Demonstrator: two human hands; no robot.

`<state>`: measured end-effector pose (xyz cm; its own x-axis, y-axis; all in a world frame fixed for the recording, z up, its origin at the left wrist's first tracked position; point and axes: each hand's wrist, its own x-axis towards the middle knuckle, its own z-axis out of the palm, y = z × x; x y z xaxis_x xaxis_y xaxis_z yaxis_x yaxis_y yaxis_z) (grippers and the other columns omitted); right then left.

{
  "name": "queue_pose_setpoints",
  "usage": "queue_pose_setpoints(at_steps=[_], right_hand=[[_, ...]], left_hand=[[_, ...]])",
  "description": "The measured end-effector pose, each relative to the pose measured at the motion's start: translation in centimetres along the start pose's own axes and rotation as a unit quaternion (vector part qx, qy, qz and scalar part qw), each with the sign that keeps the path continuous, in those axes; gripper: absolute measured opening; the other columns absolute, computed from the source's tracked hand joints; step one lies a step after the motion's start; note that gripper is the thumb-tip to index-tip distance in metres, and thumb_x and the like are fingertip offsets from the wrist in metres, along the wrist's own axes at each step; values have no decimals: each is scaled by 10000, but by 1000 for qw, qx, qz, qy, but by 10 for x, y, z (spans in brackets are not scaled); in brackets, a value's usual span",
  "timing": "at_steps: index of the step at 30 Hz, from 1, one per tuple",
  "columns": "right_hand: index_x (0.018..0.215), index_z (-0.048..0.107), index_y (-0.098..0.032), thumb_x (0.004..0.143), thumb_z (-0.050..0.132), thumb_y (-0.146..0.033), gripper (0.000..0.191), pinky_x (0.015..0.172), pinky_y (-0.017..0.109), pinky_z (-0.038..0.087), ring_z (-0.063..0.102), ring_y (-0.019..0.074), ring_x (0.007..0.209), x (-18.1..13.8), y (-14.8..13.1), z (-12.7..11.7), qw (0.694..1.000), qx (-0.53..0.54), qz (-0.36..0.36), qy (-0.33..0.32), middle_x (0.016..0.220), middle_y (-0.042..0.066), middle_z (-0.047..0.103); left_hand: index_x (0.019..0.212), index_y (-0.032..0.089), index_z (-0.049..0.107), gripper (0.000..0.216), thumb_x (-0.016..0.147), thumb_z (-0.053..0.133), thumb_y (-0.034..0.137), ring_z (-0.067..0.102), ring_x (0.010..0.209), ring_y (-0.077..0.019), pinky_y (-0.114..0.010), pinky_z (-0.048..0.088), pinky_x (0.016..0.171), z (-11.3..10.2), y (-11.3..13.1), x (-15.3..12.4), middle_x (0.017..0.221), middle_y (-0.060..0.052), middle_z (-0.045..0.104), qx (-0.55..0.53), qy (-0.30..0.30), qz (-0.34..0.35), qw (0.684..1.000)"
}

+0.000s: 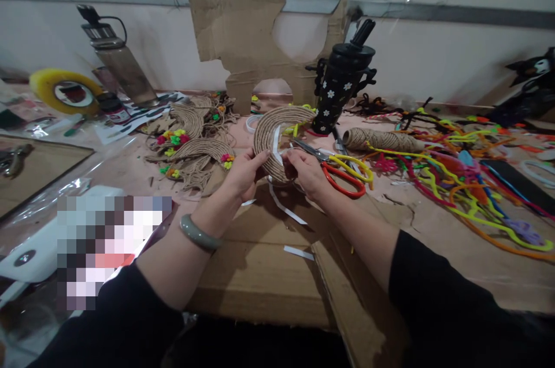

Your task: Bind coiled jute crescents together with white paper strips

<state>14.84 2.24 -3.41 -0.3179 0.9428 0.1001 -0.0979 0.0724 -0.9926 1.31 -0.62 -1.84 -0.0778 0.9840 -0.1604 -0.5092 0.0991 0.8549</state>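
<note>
1. Pinched between left hand (245, 174) and right hand (306, 173): curved jute-wrapped crescent (269, 128), raised just above brown cardboard worktop (260, 264).
2. Just beside right hand: red-and-yellow-handled scissors (347, 174), lying flat.
3. Farther back: black flower-dotted tumbler (340, 88), upright.

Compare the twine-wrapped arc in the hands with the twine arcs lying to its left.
The held arc is raised between the left hand and right hand; the table arcs lie flat. The held arc carries a white strip and no ornaments; the table arcs bear bright little flowers. Both are curved and wrapped in brown twine.
</note>
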Motion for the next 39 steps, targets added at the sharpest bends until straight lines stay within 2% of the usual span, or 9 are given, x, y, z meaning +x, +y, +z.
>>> queue_pose_setpoints(at_steps=[7, 11, 17, 23, 26, 30, 33, 37, 39], right_hand=[[725, 555, -179, 686, 621, -433, 266, 514, 230, 367, 438, 77, 522, 0, 2, -2, 997, -66, 17, -47, 612, -41, 512], [700, 533, -180, 672, 589, -337, 169, 522, 231, 374, 468, 82, 538, 5, 5, -6, 996, -88, 1, 8, 624, -37, 531], [732, 524, -187, 615, 600, -270, 162, 517, 233, 408, 489, 85, 533, 10, -3, -9, 998, -27, 10, 59, 616, -43, 534], [1000, 462, -256, 631, 662, -356, 431, 496, 210, 398, 511, 95, 640, 13, -8, -17, 980, 75, -42, 178, 831, -27, 561], [970, 470, -247, 647, 646, -449, 420, 490, 211, 394, 521, 104, 653, 9, -8, -13, 986, 98, -4, 138, 855, -11, 578], [889, 536, -209, 577, 710, -396, 404, 564, 246, 453, 560, 129, 697, 3, -6, -5, 993, 102, 53, 36, 867, 15, 638], [892, 553, -208, 588, 685, -321, 350, 662, 290, 499, 601, 154, 777, 5, -6, -7, 989, 138, 34, 48, 883, 10, 660], [915, 534, -218, 571, 651, -247, 365, 655, 289, 512, 604, 151, 763, 10, -7, -14, 981, 164, 23, 100, 848, -14, 647], [942, 530, -222, 578, 639, -241, 381, 674, 289, 513, 605, 153, 772, 10, -8, -14, 984, 152, 23, 88, 862, -13, 645]], left_hand=[[816, 140, 622, 163, 666, 686, 150, 608, 639, -98, -239, 481, 654, -5, -3, 5, 751, -5, 678, -36, 20, 40, 998], [810, 123, 640, 211, 626, 721, 184, 625, 676, -124, -270, 493, 699, -5, -4, 4, 767, -32, 684, -8, 0, 36, 999], [828, 143, 645, 285, 589, 759, 250, 628, 708, -128, -264, 502, 709, -9, 8, 8, 792, -20, 692, -29, 40, 120, 992], [827, 140, 662, 258, 593, 755, 193, 606, 633, -119, -217, 460, 546, -9, 7, 5, 780, -32, 695, 50, 31, 35, 998], [852, 152, 670, 256, 617, 752, 212, 600, 634, -109, -195, 429, 503, -6, 3, 0, 825, -39, 701, 57, 26, 19, 998], [899, 169, 663, 295, 628, 758, 239, 631, 738, -146, -236, 484, 604, -6, 2, -1, 890, -51, 706, 34, -10, 15, 999], [903, 156, 662, 321, 671, 733, 366, 636, 760, -175, -278, 497, 653, -9, 9, 3, 877, -75, 702, 26, -46, -9, 999], [814, 180, 631, 375, 769, 566, 546, 625, 680, -138, -253, 485, 630, -15, 24, 9, 725, -32, 666, -11, 54, 47, 997], [746, 163, 612, 323, 774, 583, 484, 604, 609, -117, -236, 478, 605, -17, 29, 9, 650, -19, 637, -8, 73, 39, 997]])
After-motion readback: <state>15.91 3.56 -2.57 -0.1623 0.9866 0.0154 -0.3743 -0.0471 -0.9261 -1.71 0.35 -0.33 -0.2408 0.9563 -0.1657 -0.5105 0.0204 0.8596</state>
